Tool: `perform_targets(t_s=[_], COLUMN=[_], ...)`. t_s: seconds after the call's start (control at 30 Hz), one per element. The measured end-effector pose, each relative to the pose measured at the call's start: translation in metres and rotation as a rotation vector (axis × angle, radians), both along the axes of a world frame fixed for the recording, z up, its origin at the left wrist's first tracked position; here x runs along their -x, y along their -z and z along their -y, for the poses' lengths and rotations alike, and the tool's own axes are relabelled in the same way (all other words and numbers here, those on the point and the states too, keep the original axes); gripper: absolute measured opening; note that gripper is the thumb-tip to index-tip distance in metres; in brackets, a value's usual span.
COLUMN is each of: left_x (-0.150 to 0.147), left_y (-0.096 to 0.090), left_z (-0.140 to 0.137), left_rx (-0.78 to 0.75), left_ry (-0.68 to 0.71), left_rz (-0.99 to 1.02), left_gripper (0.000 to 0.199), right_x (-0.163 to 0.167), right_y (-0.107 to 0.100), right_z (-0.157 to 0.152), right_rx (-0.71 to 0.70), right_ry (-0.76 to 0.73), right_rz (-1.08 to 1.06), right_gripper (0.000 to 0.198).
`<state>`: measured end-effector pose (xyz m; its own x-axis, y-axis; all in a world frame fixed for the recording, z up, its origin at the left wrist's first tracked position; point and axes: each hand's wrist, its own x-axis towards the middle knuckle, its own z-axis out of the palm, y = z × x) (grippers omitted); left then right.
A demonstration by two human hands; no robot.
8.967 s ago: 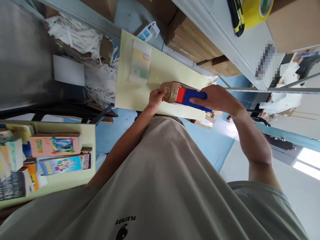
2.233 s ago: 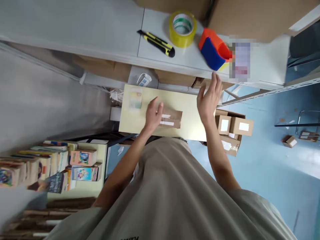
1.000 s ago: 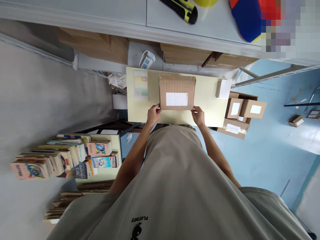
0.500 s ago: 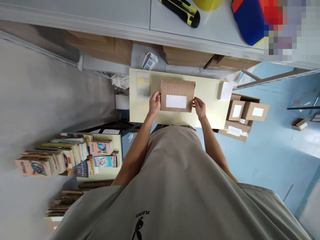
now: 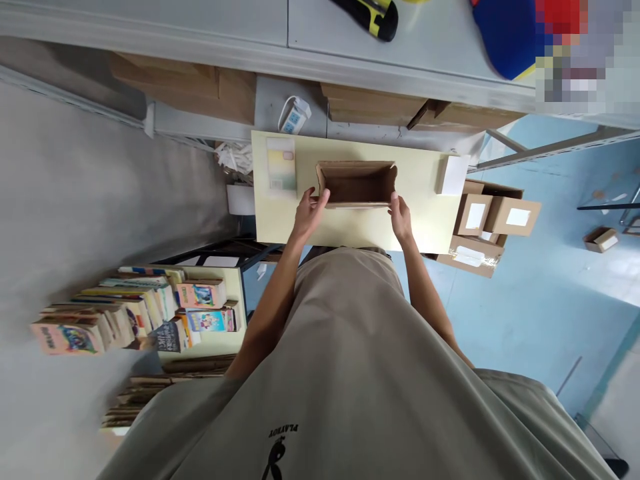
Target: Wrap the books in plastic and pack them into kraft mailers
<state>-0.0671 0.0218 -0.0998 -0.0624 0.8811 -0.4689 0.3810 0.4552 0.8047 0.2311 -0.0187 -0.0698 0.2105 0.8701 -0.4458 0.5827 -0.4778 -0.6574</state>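
A brown cardboard box (image 5: 356, 167) stands on the pale yellow table (image 5: 345, 230) in front of me, its open top facing up and its dark inside showing. My left hand (image 5: 311, 212) grips the box's near left corner, the thumb on the rim. At the near right corner, my right hand (image 5: 399, 215) holds the box in the same way, thumb up on the edge. To the left of the box lies a flat yellow-and-green packet (image 5: 281, 167) in clear plastic. On the table's right end sits a small white box (image 5: 453, 175).
A grey shelf crosses the top, bearing a black-and-yellow utility knife (image 5: 376, 17). Beneath it are large cartons and a white power strip (image 5: 295, 119). Book stacks (image 5: 145, 307) stand on a side table at left. Labelled cardboard boxes (image 5: 493, 217) are stacked at right.
The box, which showed its labelled side half a second ago, has been tipped so that its open top now faces me. Both hands have shifted onto its near corners.
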Motion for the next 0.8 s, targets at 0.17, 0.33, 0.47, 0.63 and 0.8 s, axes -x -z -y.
perform_targets(t_s=[0.17,0.33,0.47,0.63,0.8], left_x=[0.0,0.016,0.055,0.132,0.171], left_y=[-0.001,-0.003,0.008,0.051,0.108], left_z=[-0.001,0.007,0.003,-0.033,-0.072], left_rx=[0.131,0.126,0.039,-0.127,-0.088], left_ry=[-0.135,-0.045,-0.026,-0.172,-0.189], left_rz=[0.046,0.146,0.144,-0.059,-0.089], left_gripper=[0.057,0.063,0.07,0.055,0.039], right_x=[0.002,0.013,0.071,0.206,0.29], right_y=[0.005,-0.016,-0.045,-0.021,0.07], right_z=[0.002,0.009,0.01,-0.003,-0.063], right_rx=[0.111,-0.104,-0.522,-0.526,-0.082], right_ry=[0.221,0.237,0.108,-0.36,-0.274], right_rz=[-0.186,0.049,0.161,-0.142,-0.074], right_gripper=[0.086,0.071,0.056,0.038,0.042])
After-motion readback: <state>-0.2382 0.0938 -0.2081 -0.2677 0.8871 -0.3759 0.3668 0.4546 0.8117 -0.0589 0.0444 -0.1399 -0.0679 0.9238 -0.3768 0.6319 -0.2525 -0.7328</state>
